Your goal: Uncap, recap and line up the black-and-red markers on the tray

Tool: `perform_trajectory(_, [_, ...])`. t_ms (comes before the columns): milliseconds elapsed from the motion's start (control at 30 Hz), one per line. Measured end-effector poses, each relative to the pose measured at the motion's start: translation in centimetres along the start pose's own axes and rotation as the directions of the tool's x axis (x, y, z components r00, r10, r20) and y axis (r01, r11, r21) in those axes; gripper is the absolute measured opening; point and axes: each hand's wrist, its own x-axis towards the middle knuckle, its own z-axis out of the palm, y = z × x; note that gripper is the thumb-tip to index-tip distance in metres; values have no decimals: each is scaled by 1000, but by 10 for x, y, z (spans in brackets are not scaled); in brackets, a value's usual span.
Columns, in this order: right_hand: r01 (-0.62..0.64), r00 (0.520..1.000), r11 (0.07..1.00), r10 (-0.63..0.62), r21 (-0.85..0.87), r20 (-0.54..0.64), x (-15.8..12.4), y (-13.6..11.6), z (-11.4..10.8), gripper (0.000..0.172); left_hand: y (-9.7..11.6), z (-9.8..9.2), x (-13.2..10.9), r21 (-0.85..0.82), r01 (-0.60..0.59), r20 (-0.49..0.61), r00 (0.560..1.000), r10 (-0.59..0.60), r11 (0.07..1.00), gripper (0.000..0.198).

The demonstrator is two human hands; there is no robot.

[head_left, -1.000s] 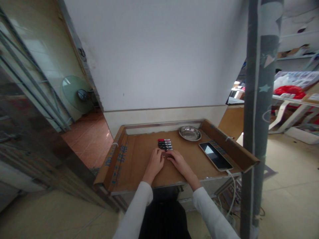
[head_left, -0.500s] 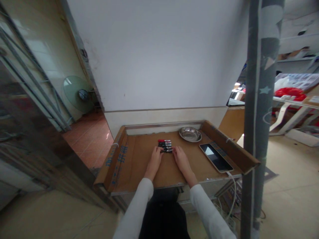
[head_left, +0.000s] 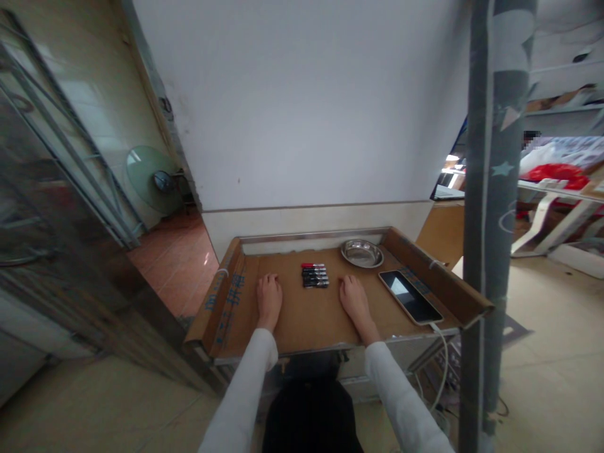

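Observation:
Several marker pens lie side by side in a short stack of rows on the brown cardboard, black ones in front and a red marker at the back. My left hand rests palm down on the cardboard to the left of them, holding nothing. To their right, apart from them, my right hand also lies palm down with nothing in it. Both hands have their fingers pointing forward, loosely laid on the surface.
The cardboard lining has raised side flaps left and right. A round metal dish stands at the back right. A phone with a white cable lies at the right. A wrapped post rises beyond the table's right side.
Both hands have let go of the markers and moved apart, the left one well to the left, the right one slightly right. The markers stay lined up.

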Motion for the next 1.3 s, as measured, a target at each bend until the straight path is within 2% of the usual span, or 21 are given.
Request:
perform_trajectory(233, [-6, 1000, 1000, 7, -30, 11, -2, -6, -3, 27, 4, 0, -5, 46, -32, -8, 999, 33, 998, 26])
perform_trajectory(500, [-28, 998, 992, 35, -120, 58, -2, -12, -8, 22, 8, 0, -3, 84, -43, 78, 996, 36, 996, 23])
perform_trajectory(600, [-21, 999, 987, 28, -158, 40, -1, -15, -8, 20, 12, 0, -4, 8, -157, 105, 982, 155, 988, 22])
perform_trajectory(667, [6, 1000, 988, -4, -156, 15, -1, -18, -10, 20, 17, 0, -6, -78, -276, 125, 951, 284, 958, 22])
perform_trajectory(767, [113, 994, 991, -113, -69, -2, 0, -22, -14, 20, 28, 1, -8, -193, -417, 153, 881, 447, 888, 23])
perform_trajectory(833, [201, 979, 979, -202, 24, 9, 1, -25, -16, 21, 36, 2, -9, -222, -449, 162, 859, 486, 866, 22])
perform_trajectory(900, [255, 966, 962, -259, 100, 26, 1, -26, -17, 22, 42, 4, -9, -215, -449, 163, 859, 485, 867, 20])
perform_trajectory(1000, [269, 959, 953, -278, 143, 48, 0, -27, -17, 22, 46, 8, -9, -197, -441, 170, 864, 474, 875, 16])
perform_trajectory(1300, [229, 968, 969, -237, 91, 87, 0, -26, -14, 13, 43, 13, -10, -222, -426, 213, 857, 470, 877, 7])
